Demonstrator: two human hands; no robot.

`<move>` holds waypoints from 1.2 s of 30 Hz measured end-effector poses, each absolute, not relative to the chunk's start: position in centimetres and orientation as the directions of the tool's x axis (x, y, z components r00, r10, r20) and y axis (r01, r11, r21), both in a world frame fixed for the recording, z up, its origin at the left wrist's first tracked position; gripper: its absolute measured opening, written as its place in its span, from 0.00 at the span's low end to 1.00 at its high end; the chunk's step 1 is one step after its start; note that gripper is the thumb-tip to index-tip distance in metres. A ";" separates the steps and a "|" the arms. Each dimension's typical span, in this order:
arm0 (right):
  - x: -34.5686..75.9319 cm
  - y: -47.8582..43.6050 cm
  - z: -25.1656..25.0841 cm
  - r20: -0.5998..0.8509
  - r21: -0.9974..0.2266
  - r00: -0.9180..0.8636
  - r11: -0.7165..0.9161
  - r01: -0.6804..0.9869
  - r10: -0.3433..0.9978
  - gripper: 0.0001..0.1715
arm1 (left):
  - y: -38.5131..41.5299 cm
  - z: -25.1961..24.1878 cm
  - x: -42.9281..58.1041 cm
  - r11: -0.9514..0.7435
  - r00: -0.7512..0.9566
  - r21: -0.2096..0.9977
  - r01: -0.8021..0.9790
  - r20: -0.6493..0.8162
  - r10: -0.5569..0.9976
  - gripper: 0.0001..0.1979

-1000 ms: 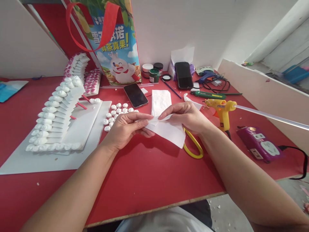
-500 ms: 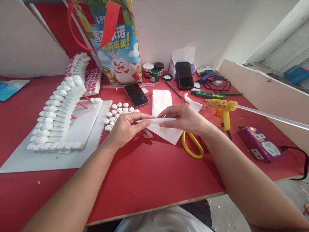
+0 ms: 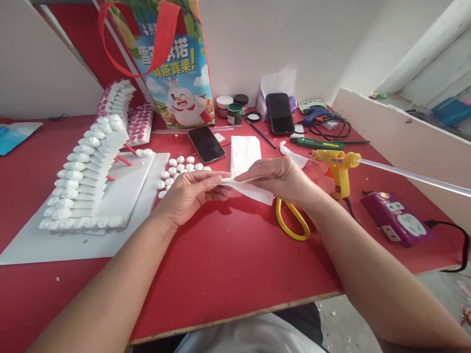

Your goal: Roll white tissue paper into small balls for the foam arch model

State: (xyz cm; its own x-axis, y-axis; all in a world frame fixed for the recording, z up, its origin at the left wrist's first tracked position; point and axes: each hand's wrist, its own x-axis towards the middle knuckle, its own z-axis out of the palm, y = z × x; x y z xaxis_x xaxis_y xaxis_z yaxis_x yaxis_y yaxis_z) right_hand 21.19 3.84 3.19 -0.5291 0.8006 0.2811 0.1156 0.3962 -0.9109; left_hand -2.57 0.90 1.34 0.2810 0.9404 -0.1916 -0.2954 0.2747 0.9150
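Observation:
A strip of thin white tissue paper (image 3: 253, 191) stretches between my two hands above the red table, its upper edge folded over. My left hand (image 3: 196, 191) pinches the folded left end between thumb and fingers. My right hand (image 3: 277, 179) has its fingers laid along the fold, closed on the paper; its thumb is mostly hidden. Behind the hands lies a stack of white tissue sheets (image 3: 246, 149). Several small white rolled paper roses (image 3: 180, 166) rest just past my left hand. Yellow-handled scissors (image 3: 292, 220) lie under my right forearm, partly covered.
On the left stands a stepped white structure edged with paper roses (image 3: 79, 166), on a white board (image 3: 55, 245). A yellow glue gun (image 3: 340, 169) and purple power strip (image 3: 397, 218) are at right. Phones (image 3: 206, 144), paint jars (image 3: 234, 113) and a printed bag (image 3: 176, 73) stand farther back.
The paper's loose lower part has swung up and shows less of its face. My right fingers have flattened along the fold. The view has shifted slightly.

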 end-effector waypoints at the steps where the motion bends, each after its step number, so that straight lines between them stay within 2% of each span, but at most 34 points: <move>1: 21.2 3.8 3.2 0.284 -0.905 -0.535 0.407 0.124 0.796 0.10 | 0.9 1.3 -2.6 0.268 0.270 0.921 -0.281 -0.193 0.944 0.09; 6: 21.9 3.8 4.4 0.245 -0.907 -0.512 0.381 0.180 0.823 0.13 | 1.4 0.9 -3.2 0.162 0.209 0.975 -0.153 -0.128 0.969 0.10; 9: 22.7 4.0 5.4 0.217 -0.932 -0.260 0.279 0.231 0.941 0.17 | 1.7 1.1 -3.9 0.065 0.155 0.995 -0.081 -0.052 0.986 0.10; 11: 23.0 4.2 5.7 0.202 -0.967 -0.055 0.208 0.150 0.978 0.15 | 1.6 1.4 -4.1 0.024 0.168 0.998 -0.062 -0.013 0.986 0.09; 13: 22.8 4.3 5.6 0.121 -0.993 0.020 0.120 0.017 0.992 0.08 | 1.3 2.0 -3.9 -0.020 0.224 0.999 -0.033 0.027 0.974 0.08; 14: 22.5 4.3 5.5 0.059 -0.998 -0.010 0.059 -0.035 0.998 0.04 | 1.1 2.3 -3.8 -0.046 0.260 0.999 -0.009 0.047 0.964 0.08; 15: 22.2 4.3 5.3 -0.009 -0.998 -0.076 -0.014 -0.068 0.997 0.05 | 0.9 2.5 -3.6 -0.072 0.293 0.997 0.026 0.062 0.954 0.08; 18: 21.2 4.0 4.7 -0.173 -0.969 -0.312 -0.219 -0.118 0.934 0.19 | 0.3 3.0 -3.0 -0.111 0.371 0.987 0.112 0.062 0.927 0.09; 20: 20.8 3.9 4.4 -0.225 -0.936 -0.394 -0.310 -0.166 0.891 0.23 | 0.1 3.1 -2.7 -0.109 0.400 0.986 0.129 0.049 0.915 0.09; 23: 20.7 4.0 4.0 -0.268 -0.894 -0.424 -0.387 -0.224 0.865 0.25 | 0.1 2.9 -2.7 -0.091 0.419 0.987 0.130 0.028 0.908 0.09; 32: 20.5 4.0 4.0 -0.217 -0.903 -0.363 -0.327 -0.277 0.906 0.33 | 0.1 2.6 -2.8 -0.052 0.407 0.993 0.108 0.004 0.913 0.09; 36: 20.6 3.9 4.0 -0.147 -0.927 -0.363 -0.256 -0.274 0.920 0.30 | 0.2 2.5 -2.9 -0.053 0.408 0.992 0.118 0.000 0.913 0.09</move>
